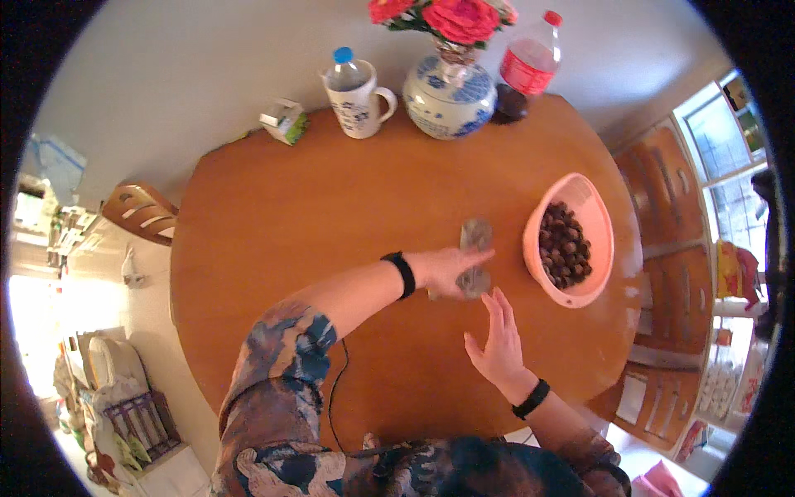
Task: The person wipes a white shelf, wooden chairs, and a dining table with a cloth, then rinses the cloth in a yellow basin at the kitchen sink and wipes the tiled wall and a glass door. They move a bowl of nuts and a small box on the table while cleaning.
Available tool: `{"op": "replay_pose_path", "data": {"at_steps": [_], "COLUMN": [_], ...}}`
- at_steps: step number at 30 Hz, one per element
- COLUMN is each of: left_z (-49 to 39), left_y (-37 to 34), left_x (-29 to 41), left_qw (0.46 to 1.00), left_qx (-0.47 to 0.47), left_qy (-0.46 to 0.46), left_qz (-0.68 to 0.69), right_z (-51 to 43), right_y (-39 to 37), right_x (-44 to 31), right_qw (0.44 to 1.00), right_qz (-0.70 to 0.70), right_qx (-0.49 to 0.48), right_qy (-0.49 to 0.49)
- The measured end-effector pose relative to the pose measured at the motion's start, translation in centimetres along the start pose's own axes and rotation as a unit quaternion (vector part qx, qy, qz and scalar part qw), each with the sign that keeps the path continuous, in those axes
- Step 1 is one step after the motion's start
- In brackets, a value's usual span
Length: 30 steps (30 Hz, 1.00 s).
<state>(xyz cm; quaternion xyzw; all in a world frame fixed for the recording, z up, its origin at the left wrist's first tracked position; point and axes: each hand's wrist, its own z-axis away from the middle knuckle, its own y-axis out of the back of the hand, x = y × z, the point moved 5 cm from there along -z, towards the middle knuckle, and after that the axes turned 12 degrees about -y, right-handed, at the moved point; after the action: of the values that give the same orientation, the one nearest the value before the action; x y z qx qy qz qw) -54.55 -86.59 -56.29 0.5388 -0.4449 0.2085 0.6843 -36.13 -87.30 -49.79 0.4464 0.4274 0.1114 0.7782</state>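
Observation:
My left hand (448, 271) reaches over the wooden table (348, 205), its fingers at two small, round, greyish see-through objects whose kind I cannot make out. One round object (476, 233) lies just beyond the fingers, and the other round object (474, 282) is partly covered by them. Whether the left hand grips either one is unclear. My right hand (499, 348) is nearer to me, fingers spread and nothing in them, its fingertips close to the nearer round object. To the right stands a pink plastic basket (596, 248) with many dark brown, round nuts or fruits (564, 248) inside.
Along the wall stand a small carton (286, 122), a white mug (357, 109) with a blue-capped bottle, a blue-and-white porcelain vase (448, 99) with red flowers, and a red-capped soda bottle (531, 65). A thin black cable (336, 385) crosses the near edge. A wooden chair (141, 211) is at left.

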Motion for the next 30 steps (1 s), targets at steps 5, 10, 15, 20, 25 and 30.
{"op": "replay_pose_path", "data": {"at_steps": [5, 10, 15, 20, 25, 30], "left_z": [8.3, 20.7, 26.1, 28.7, 33.2, 36.3], "left_y": [11.3, 26.6, 29.5, 27.5, 19.6, 8.4], "left_x": [0.1, -4.7, -10.4, -11.2, -4.0, 6.3], "left_qw": [0.968, 0.731, 0.686, 0.721, 0.749, 0.759], "left_qx": [0.22, 0.393, 0.319, 0.341, 0.438, 0.492], "left_qy": [0.069, 0.386, 0.505, 0.409, 0.307, 0.299], "left_qz": [-0.1, -0.404, -0.415, -0.443, -0.391, -0.303], "right_z": [-2.9, -4.2, -5.6, -9.2, -15.4, -24.3], "right_y": [-2.6, -4.5, -5.6, -7.1, -7.4, -10.5], "right_x": [-1.1, -1.8, -2.9, -3.1, -4.7, -9.5], "right_qw": [0.993, 0.993, 0.991, 0.984, 0.989, 0.996], "right_qz": [0.02, 0.085, 0.093, 0.13, 0.094, 0.057], "right_qx": [-0.117, -0.082, -0.046, -0.118, -0.102, -0.041], "right_qy": [0.013, 0.015, 0.083, 0.04, 0.047, 0.048]}}
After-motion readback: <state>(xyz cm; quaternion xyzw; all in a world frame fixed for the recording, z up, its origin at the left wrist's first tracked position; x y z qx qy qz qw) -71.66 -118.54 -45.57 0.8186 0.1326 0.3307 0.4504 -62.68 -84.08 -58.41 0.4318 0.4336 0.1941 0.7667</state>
